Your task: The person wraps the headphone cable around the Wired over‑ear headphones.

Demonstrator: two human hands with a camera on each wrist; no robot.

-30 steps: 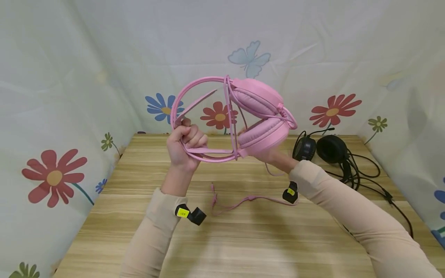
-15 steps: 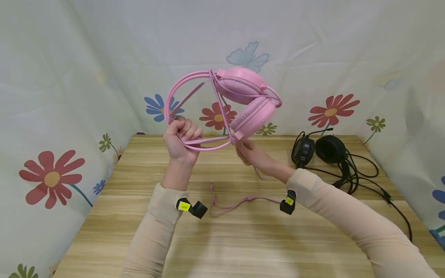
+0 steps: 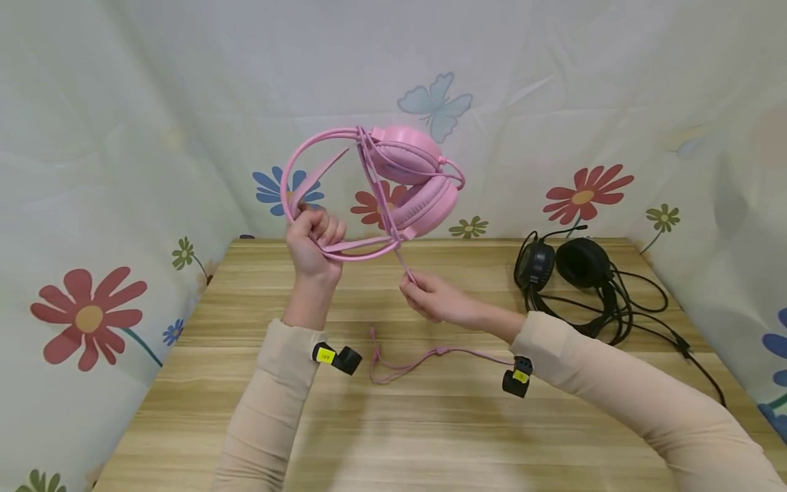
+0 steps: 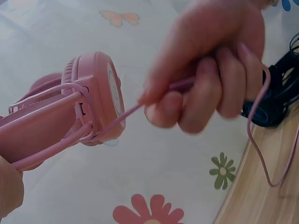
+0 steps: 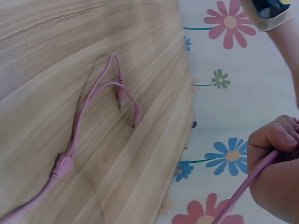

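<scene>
Pink headphones (image 3: 433, 205) are held up above the far part of the table, ear cups to the right. My left hand (image 3: 316, 239) grips their headband on its left side. A pink cable (image 4: 124, 115) is wrapped across the headband near the ear cups. Between thumb and fingers, my right hand (image 3: 436, 295) pinches a stretch of this cable, pulled taut below the lower ear cup. The loose cable end lies on the table, and the right wrist view shows its splitter (image 5: 63, 164) and two plugs (image 5: 120, 91).
Black headphones (image 3: 584, 263) with a microphone and a tangled black cable lie at the table's back right. The wooden table (image 3: 393, 437) meets a flower-printed cloth (image 3: 203, 102) at the back and sides. Each sleeve cuff carries a small black camera (image 3: 349, 360).
My right hand came out from behind the lower ear cup, moved down and drew a stretch of cable away. The headphones shifted left, and their ear cups tilted, still in my left hand.
</scene>
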